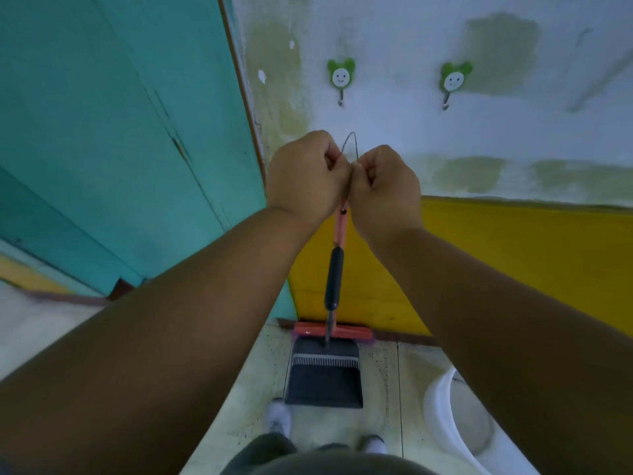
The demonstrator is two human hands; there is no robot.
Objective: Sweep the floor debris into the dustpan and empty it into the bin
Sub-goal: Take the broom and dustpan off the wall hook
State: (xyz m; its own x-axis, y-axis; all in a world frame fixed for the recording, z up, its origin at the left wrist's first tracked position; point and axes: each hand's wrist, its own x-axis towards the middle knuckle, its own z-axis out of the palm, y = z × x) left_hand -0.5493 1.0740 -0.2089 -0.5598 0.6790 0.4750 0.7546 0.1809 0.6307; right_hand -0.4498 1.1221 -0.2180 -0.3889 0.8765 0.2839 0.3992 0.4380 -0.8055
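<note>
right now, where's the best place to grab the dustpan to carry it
Probably the black grip on its upright handle, taken from the front with one hand wrapped around it. It is thick, rounded and bare, below both hands pinching the wire loop, and the pan hangs straight under it.

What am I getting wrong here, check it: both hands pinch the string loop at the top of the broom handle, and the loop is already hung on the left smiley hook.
The hanging is wrong. The head view shows the string loop held below the left smiley hook, not on it. Both the left hand and right hand do pinch it above the broom handle.
</note>
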